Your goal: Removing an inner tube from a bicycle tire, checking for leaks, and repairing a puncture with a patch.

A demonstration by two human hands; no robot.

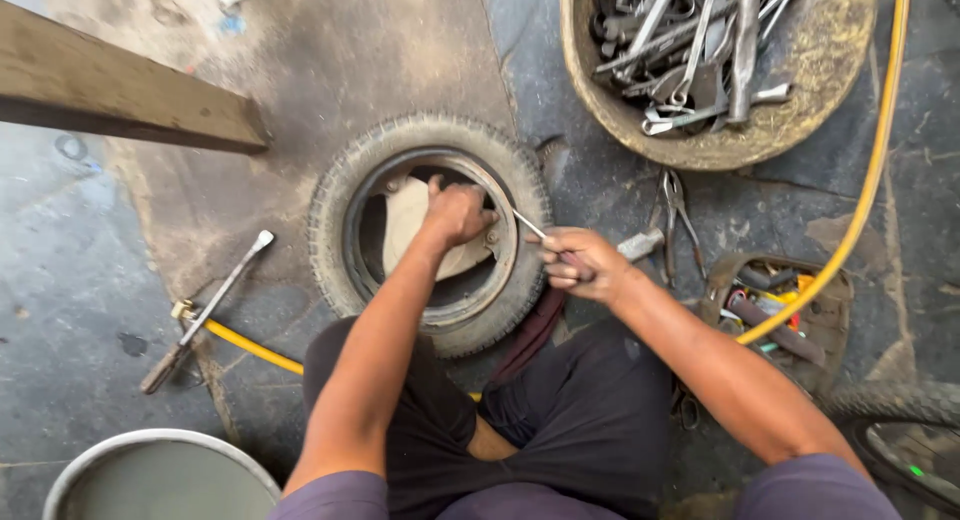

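Currently seated on stained concrete floor [90, 270], small tyre [430, 230] lying flat directly ahead of knees. Left hand [455, 212] reached inside metal rim [470, 280], fingers curled closed against pale hub plate [405, 230]; exactly what is pinched there not discernible. Right hand [580, 263] just beside tyre's outer edge, fist closed around slim metal tool [530, 225], tip angled toward left hand and meeting rim near it.

Beyond right hand: pliers [678, 215] on floor, then round worn basket [800, 130] full of spanners and wrenches. Just outboard of right forearm: small open pouch [830, 310] with mixed coloured handles inside. Yellow hose [870, 170] running from above basket, across pouch, under legs, out again on left-hand side.

Well apart from left hand: long socket wrench [215, 305] lying diagonally on floor, wooden plank [110, 90] farther off. Near left elbow: rim of grey metal basin [150, 442]. Behind right arm: part of a second wheel [900, 430], mostly cut off.
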